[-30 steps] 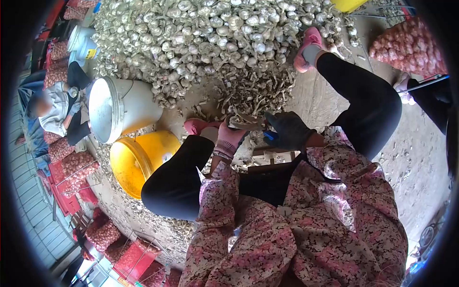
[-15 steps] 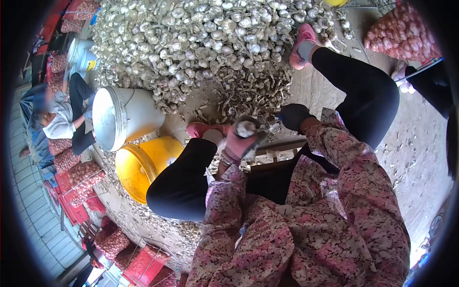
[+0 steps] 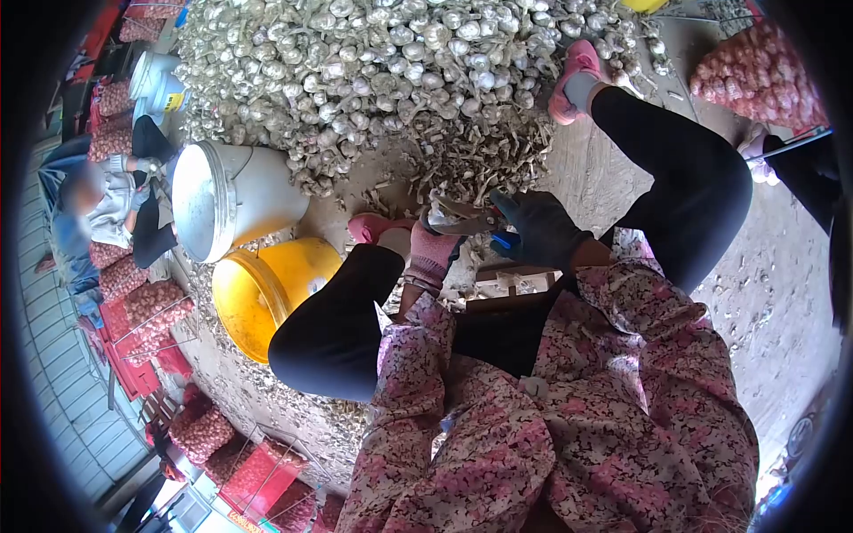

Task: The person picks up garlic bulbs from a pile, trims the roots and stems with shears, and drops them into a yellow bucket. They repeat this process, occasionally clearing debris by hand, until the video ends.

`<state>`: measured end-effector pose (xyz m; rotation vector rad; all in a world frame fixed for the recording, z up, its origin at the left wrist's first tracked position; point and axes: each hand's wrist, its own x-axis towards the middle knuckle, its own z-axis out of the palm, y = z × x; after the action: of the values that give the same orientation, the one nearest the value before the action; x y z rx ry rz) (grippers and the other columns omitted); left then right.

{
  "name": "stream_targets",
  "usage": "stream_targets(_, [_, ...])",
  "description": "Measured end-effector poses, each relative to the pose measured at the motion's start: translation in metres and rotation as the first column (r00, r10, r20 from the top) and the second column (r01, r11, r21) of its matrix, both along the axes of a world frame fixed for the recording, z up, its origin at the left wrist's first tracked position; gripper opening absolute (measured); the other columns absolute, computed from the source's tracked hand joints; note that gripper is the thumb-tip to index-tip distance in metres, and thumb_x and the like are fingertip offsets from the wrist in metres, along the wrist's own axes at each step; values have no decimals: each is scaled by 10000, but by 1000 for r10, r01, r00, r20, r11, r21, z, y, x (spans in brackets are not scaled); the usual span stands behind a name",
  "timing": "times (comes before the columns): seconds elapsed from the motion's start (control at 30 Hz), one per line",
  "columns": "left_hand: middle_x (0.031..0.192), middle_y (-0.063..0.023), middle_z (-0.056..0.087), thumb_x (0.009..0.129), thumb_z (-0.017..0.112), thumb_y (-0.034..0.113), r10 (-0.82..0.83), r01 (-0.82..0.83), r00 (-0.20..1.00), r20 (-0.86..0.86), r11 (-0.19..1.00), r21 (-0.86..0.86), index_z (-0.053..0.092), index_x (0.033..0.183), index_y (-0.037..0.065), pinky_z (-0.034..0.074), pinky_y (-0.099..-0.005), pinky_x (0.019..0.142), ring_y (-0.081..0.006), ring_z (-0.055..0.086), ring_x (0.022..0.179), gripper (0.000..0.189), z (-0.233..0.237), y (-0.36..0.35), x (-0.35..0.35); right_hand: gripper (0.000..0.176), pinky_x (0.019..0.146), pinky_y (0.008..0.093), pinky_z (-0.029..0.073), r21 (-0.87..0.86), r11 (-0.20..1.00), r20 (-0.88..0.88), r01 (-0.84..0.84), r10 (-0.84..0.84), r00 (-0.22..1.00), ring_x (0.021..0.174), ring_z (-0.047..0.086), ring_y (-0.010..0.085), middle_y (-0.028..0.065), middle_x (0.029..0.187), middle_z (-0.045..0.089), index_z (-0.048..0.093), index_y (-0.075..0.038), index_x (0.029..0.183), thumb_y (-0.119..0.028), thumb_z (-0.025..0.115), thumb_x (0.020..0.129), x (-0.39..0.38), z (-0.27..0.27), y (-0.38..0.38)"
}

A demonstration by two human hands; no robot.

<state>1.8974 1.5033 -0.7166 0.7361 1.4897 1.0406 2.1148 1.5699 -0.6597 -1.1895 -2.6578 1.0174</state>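
My left hand [image 3: 433,252], in a pink glove with dark fingertips, is closed around a garlic bulb [image 3: 437,213], which is partly hidden by the fingers. My right hand [image 3: 544,231], gloved in dark grey, grips garden shears [image 3: 468,218] with blue showing at the handle. Their metal blades lie against the bulb held on the left. Below the hands is a low wooden frame [image 3: 511,289] between my legs. Cut stems and dry scraps [image 3: 480,155] cover the floor just beyond.
A large heap of garlic bulbs [image 3: 355,71] spreads ahead. On the left stand a white bucket [image 3: 258,191] and a tipped yellow bucket [image 3: 298,271]. Another person [image 3: 111,200] sits farther left, near filled red net sacks [image 3: 160,306]. A full net sack [image 3: 760,75] is at upper right.
My right hand has moved left and forward, bringing the shears to the garlic bulb. My left hand has turned and shifted slightly left, with the bulb still in it.
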Motion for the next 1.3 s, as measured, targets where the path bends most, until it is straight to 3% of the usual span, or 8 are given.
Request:
stream_targets(0.1, [1084,-135,645,720,789,121,-139,144,944,-299,990,-8,494,1202,-33,524,-308,843,-189,644,977,586,-9,-4,-5,511,737,439,476,20,1000,-46,0,1,999,798,630,319,173,867,626,531,-29,1097,-399,660,769,2,-6,0])
stream_targets(0.33, [987,-82,674,715,782,108,-164,180,958,-235,983,47,562,1114,2,526,-293,811,-163,654,914,467,18,-1,16,397,690,455,485,-149,985,119,-83,101,988,710,642,326,166,833,631,536,-24,1017,-336,632,790,3,-23,-4])
stream_targets(0.47, [989,-70,678,727,763,97,-124,125,988,-89,992,7,600,1080,27,525,-292,803,-160,658,901,395,14,-4,21,450,635,461,493,-27,993,102,-119,121,987,649,632,341,157,713,632,520,3,1062,-314,653,771,7,-32,-10])
stream_targets(0.67, [950,-67,695,743,745,98,-173,185,949,-264,982,21,644,1003,22,526,-293,794,-153,662,882,289,5,-5,16,368,656,467,497,-136,982,173,-134,157,972,701,651,337,161,745,648,539,-9,1021,-250,654,768,1,-34,-4])
stream_targets(0.87, [909,-74,693,749,737,86,-151,155,963,-222,988,-1,653,999,5,531,-292,742,-154,660,821,276,-20,-8,9,306,682,463,502,-165,976,207,-144,177,962,750,666,330,165,777,661,563,-27,995,-209,650,765,4,-45,6])
stream_targets(1.03, [725,-67,655,766,713,58,-133,119,983,-126,986,-113,655,969,6,441,-277,449,-125,578,520,217,-54,-11,-3,255,674,459,502,-197,976,202,-89,129,971,756,667,319,144,783,667,588,-65,980,-180,636,758,3,-45,11])
stream_targets(1.13, [655,-44,622,787,702,83,-4,13,997,75,993,-120,655,953,11,382,-265,395,-117,540,463,187,-15,-3,16,225,667,458,500,-156,979,217,-129,162,963,756,667,313,123,788,671,601,-85,963,-173,632,759,5,-46,18])
stream_targets(1.3, [732,-57,646,802,678,75,-62,95,984,168,977,-191,653,964,6,455,-253,484,-136,601,574,178,-10,16,10,240,650,462,499,-79,991,186,-110,124,975,726,660,326,129,761,656,582,-78,949,-201,657,758,16,-28,33])
